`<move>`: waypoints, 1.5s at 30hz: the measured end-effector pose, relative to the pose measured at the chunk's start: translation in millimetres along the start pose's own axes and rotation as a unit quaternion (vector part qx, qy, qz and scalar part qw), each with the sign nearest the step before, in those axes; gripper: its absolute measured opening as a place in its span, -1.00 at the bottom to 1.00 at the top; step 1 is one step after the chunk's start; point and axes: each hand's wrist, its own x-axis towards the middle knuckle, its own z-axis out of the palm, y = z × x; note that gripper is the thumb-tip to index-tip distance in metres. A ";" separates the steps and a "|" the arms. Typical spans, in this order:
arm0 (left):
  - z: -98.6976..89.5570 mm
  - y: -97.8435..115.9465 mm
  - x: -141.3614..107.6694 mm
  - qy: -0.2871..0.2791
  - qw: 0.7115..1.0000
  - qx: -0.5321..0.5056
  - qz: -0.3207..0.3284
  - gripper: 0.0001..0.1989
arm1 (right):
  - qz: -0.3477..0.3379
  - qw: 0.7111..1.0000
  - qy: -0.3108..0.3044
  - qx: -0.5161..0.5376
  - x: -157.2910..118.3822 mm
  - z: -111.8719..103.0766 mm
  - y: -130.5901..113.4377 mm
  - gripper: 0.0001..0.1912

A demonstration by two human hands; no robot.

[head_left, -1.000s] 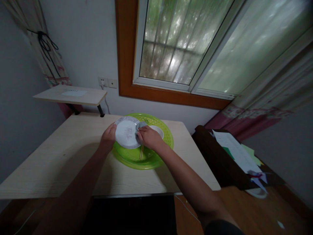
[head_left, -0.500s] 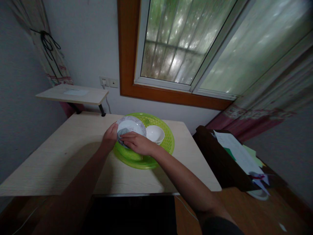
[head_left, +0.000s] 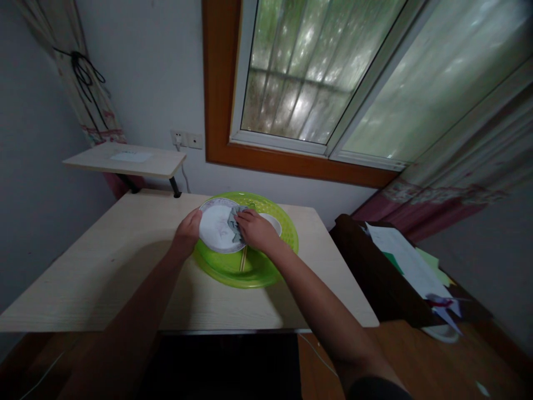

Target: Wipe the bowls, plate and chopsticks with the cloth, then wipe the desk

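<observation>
My left hand [head_left: 189,231] grips the left rim of a white plate [head_left: 214,226] with a patterned grey-purple edge, tilted over a green tray. In my right hand [head_left: 257,229] is a bunched grey cloth [head_left: 235,223], pressed against the right side of the plate. The round green plastic tray [head_left: 225,275] rests on the table under both hands. A white bowl [head_left: 272,221] sits in the tray, partly covered by my right hand. Chopsticks [head_left: 243,259] lie in the tray, their upper ends hidden by the plate.
The light wooden table [head_left: 137,278] carries a small raised shelf [head_left: 150,161] with a paper on it at the back left. Behind stands a wall with a socket [head_left: 186,139] and a window. To the right, a dark brown box-like piece [head_left: 366,272] holds papers.
My right hand has slid the cloth from the plate's lower left to its right edge. More of the chopsticks shows now, and less of the bowl. My left hand keeps its hold.
</observation>
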 end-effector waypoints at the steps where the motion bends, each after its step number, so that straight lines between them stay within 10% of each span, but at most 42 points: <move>1: 0.4 0.5 -0.6 0.002 1.000 -0.002 0.002 -0.43 | -0.002 1.000 -0.013 0.001 -7.5 -3.0 1.0 -0.62; 13: 1.3 3.4 -0.6 0.011 0.998 0.068 0.010 -0.39 | -0.124 0.964 -0.019 0.234 -5.8 -0.4 -39.3 -0.60; 22: -0.9 -10.8 6.3 0.002 0.998 0.064 0.027 -0.44 | -0.088 0.989 0.047 0.104 39.1 12.4 -41.4 -0.53; 34: 0.9 1.3 -3.1 0.022 1.000 0.015 0.001 -0.44 | 0.033 0.997 -0.051 -0.055 -10.2 -2.6 -9.3 -0.66; 45: 2.6 -6.4 2.1 0.028 0.996 0.087 0.013 -0.43 | -0.090 0.956 -0.019 0.277 5.5 -2.3 -46.8 -0.80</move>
